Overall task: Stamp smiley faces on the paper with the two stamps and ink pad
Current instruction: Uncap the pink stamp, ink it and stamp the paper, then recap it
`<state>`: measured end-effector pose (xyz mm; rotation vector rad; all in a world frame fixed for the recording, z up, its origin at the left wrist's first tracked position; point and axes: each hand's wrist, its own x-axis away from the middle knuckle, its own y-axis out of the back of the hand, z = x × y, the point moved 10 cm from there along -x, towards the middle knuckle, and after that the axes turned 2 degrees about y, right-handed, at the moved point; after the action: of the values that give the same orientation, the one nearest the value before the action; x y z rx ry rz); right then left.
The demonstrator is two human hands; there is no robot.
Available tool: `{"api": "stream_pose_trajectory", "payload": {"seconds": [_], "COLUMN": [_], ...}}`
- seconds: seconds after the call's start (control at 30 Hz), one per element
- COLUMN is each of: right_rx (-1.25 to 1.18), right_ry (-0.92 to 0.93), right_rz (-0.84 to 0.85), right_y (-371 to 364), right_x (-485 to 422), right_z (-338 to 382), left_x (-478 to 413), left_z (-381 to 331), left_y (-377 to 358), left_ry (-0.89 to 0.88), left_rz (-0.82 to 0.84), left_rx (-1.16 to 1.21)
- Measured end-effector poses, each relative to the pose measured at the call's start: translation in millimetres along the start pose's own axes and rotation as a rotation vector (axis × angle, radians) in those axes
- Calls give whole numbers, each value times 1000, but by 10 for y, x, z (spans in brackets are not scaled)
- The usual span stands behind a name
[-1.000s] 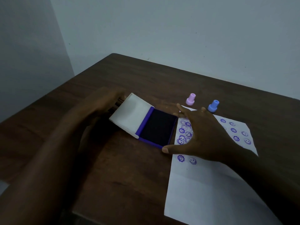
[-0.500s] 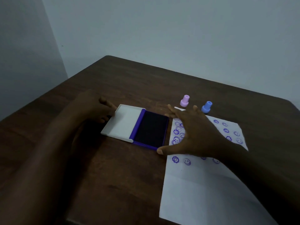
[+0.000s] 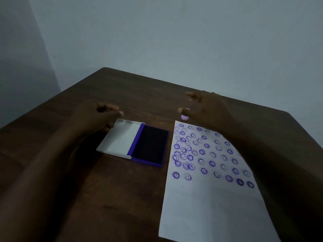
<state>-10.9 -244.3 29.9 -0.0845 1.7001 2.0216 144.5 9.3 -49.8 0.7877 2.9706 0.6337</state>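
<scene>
On the dark wooden table [image 3: 122,198] the ink pad [image 3: 150,145] lies open, its white lid [image 3: 120,138] folded flat to the left and the dark purple pad surface facing up. The left hand [image 3: 103,117] sits at the lid's far left corner, fingers loosely curled, with the lower fingertips [image 3: 109,127] touching or just beside the lid's edge; it grips nothing that can be made out. Just right of the ink pad, apart from it by a strip of bare wood, lies the paper [image 3: 209,206], its upper half covered with rows of purple smiley faces and flower-edged prints, crowded and overlapping along the left side, its lower half blank. The right hand [image 3: 208,109] reaches over the table beyond the paper's far left corner. Its thumb and a finger close around the pink stamp [image 3: 184,117], whose pale lower end shows below the fingertips, near the paper's corner; the other fingers [image 3: 191,96] spread forward and are blurred. Whether the stamp rests on the table or is lifted cannot be told. The blue stamp is hidden from view.
</scene>
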Motion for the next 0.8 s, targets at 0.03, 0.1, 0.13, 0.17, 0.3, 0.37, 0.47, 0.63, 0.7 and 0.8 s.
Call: {"api": "stream_pose_trajectory", "payload": {"seconds": [0.03, 0.1, 0.13, 0.17, 0.3, 0.37, 0.47, 0.63, 0.7, 0.8], "right_rx": [40, 63, 83, 112, 67, -98, -522, -910, -957, -996], "right_ry": [-37, -129, -153, -159, -120, -70, -79, -78, -109, -157], "right_rz": [20, 104, 146, 180, 174, 100, 97, 264, 282, 265], "right_y": [-18, -141, -210, -275, -359, -263, -204, -324, -385, -449], "right_x": [-78, -163, -186, -202, -264, -251, -154, 103, 141, 149], "right_z": [-93, -255, -294, -317, -305, -138, 197, 637, 657, 604], "left_x": [4, 3, 1, -3, 25, 50, 98, 201, 241, 265], "left_z": [-14, -34, -44, -59, -161, -210, -256, -384, -422, -442], "left_y": [-18, -43, -51, -64, -193, -264, -380, -541, -559, -570], "left_ry": [-12, -37, -50, -64, -144, -179, -201, -301, -340, -366], "left_rz": [0, -4, -4, 0, 79, 121, 197, 298, 294, 272], "left_rx": [9, 32, 43, 50, 97, 158, 261, 349, 366, 384]}}
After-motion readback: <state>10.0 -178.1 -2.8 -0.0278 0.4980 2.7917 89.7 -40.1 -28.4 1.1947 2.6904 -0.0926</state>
